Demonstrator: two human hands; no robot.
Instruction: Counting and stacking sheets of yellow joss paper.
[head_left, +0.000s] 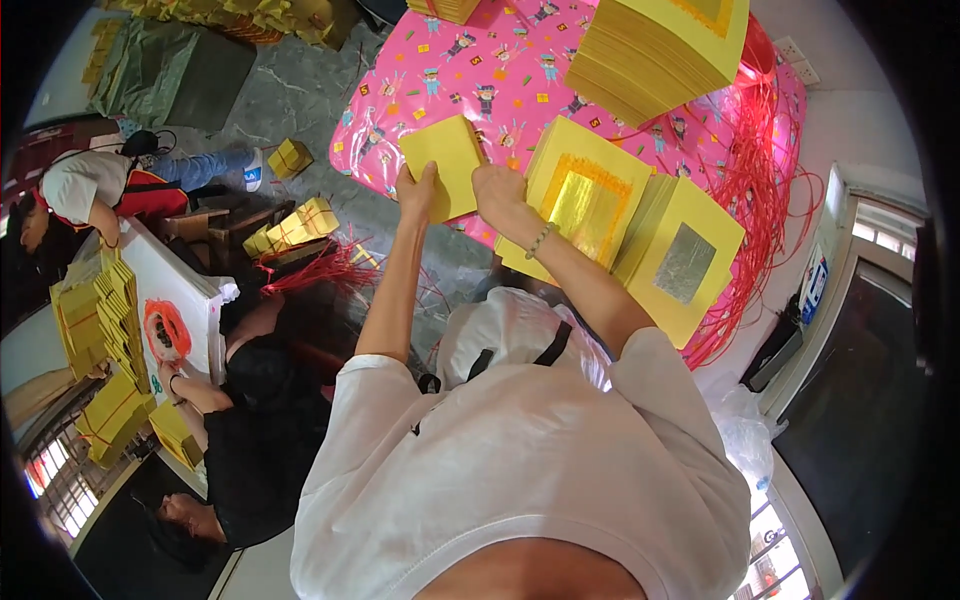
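A squared stack of yellow paper (pixel 447 160) stands tilted at the near edge of the pink-covered table. My left hand (pixel 417 192) grips its lower left side, thumb on the front sheet. Against the stack's right edge, my right hand (pixel 500 196) is closed with its fingers curled; what lies inside the fingers is partly hidden. Just right of that hand lies a yellow paper pile with a gold foil square (pixel 578 205) on top. Beside it leans another yellow pile with a silver foil square (pixel 685 262).
The pink patterned tablecloth (pixel 400 105) carries a tall yellow paper stack (pixel 650 60) at the back. Red strings (pixel 755 200) hang along the right side. To the left, two people work around a white table (pixel 190 290) with tied yellow bundles (pixel 115 415). Another bundle (pixel 290 158) lies on the floor.
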